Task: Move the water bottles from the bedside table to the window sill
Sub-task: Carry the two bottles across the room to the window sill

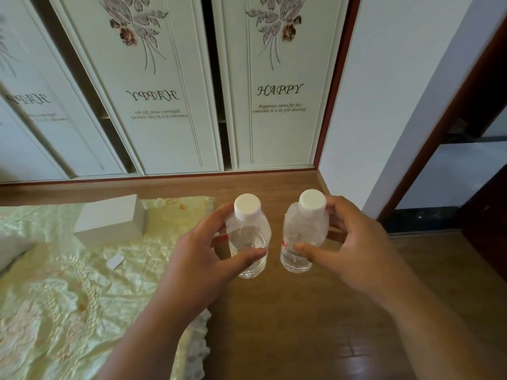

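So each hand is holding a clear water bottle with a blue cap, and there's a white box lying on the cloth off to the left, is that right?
Not quite: the caps are white, not blue. The head view shows the left hand gripping one clear bottle and the right hand gripping the other bottle, both with white caps. The white box does lie on the cloth to the left.

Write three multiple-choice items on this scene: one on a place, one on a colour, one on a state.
1. Where is the white rectangular box?
A. On the pale green embroidered cloth
B. On the wooden floor
C. Between the bottles

2. What colour are the bottle caps?
A. Blue
B. White
C. Red

3. What is the left hand doing?
A. Hanging idle
B. Pressing the cloth
C. Gripping the left clear plastic water bottle

Answers: 1 A, it rests on the cloth; 2 B, both caps show white; 3 C, thumb and fingers wrap it.
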Action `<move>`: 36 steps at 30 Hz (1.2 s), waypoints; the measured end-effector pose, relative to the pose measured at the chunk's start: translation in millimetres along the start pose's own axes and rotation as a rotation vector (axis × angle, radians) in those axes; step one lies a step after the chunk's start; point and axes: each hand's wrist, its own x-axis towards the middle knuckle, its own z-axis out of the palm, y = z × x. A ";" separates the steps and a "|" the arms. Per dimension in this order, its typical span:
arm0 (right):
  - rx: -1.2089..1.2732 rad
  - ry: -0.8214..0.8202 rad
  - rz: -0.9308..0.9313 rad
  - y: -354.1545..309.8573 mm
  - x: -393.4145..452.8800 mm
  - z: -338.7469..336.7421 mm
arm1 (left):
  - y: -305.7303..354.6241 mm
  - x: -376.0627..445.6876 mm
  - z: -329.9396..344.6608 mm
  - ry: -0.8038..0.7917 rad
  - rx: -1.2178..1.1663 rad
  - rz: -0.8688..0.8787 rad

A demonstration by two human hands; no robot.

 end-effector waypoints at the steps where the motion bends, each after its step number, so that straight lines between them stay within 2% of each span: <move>1: 0.001 -0.001 -0.009 4.1 8.5 -5.2 | 1.5 6.3 4.5 0.006 -0.004 -0.006; 9: -0.003 -0.081 -0.023 28.2 71.6 -16.0 | -4.3 50.0 26.7 0.048 -0.014 -0.063; 17: 0.041 -0.144 0.039 38.6 146.0 11.9 | -48.6 118.1 23.7 0.028 -0.024 -0.144; 31: 0.007 -0.001 0.156 4.8 324.4 73.6 | -116.4 316.6 -44.8 -0.063 0.017 -0.046; 36: 0.061 -0.022 0.182 6.7 364.4 88.0 | -133.5 362.6 -54.1 -0.086 0.024 -0.057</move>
